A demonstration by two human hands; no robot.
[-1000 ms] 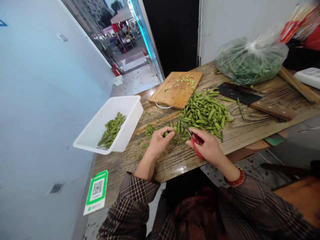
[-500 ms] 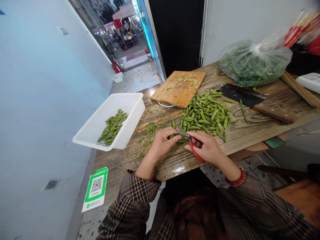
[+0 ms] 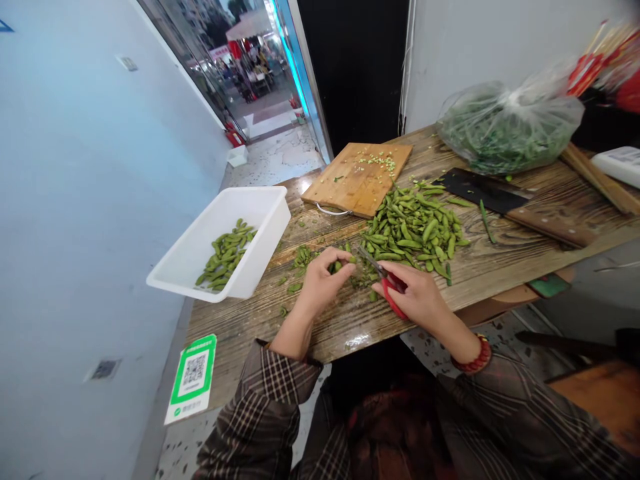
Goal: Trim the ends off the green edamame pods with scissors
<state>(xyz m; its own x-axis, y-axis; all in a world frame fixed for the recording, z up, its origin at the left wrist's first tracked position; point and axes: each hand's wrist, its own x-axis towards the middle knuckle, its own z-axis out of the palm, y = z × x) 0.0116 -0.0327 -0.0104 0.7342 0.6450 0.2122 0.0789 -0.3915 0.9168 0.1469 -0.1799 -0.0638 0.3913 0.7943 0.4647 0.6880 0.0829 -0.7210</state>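
My left hand point(image 3: 323, 277) is closed, with a green soybean pod point(image 3: 351, 260) pinched between thumb and fingers. In my right hand point(image 3: 415, 293) is a pair of red-handled scissors point(image 3: 394, 298), its blades pointing up and left, a little apart from the pinched pod. Just beyond the hands lies a big heap of soybean pods point(image 3: 413, 227). Small green trimmings point(image 3: 303, 255) are scattered on the wood near my left hand. To the left, a white plastic tub point(image 3: 257, 263) holds a smaller batch of pods.
A wooden cutting board point(image 3: 350, 180) with chopped bits lies behind the heap. At the right rest a cleaver point(image 3: 545, 223) and a tied plastic bag of greens point(image 3: 505, 130). A green QR-code card point(image 3: 193, 380) is at the table's left edge. A doorway opens beyond.
The scissor blades have drawn away from my left hand, slightly to the right. The pod at my left fingertips now shows more clearly. The tub and heap stay put.
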